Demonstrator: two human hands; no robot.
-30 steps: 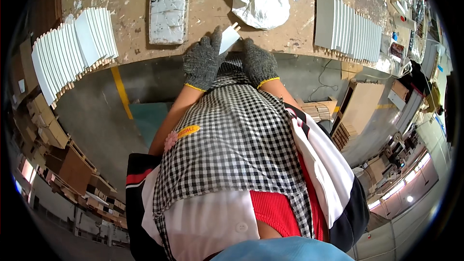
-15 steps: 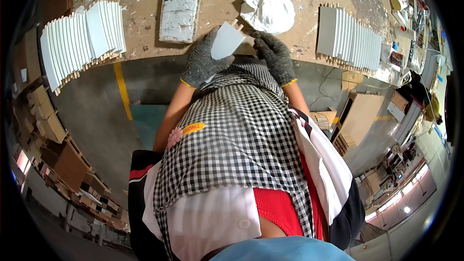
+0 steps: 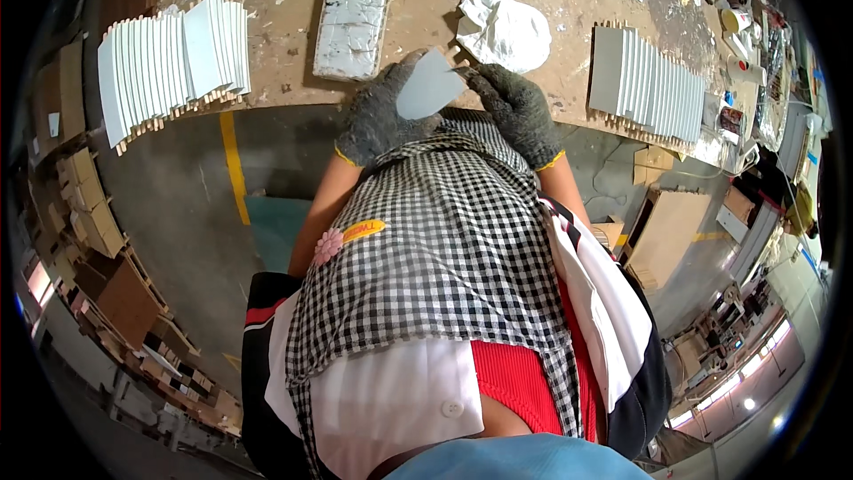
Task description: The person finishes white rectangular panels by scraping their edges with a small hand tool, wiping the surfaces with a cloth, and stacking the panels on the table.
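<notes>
Both grey-gloved hands, left hand and right hand, grip one flat white curved-edged tile above the tabletop edge, long axis tilted, tip pointing up-right.

A small yellow oval label with red print sits on my checked apron, just beside a pink flower patch. On the tabletop ahead, a rectangular block wrapped in silver foil lies flat; right of it, a crumpled white bag.
</notes>
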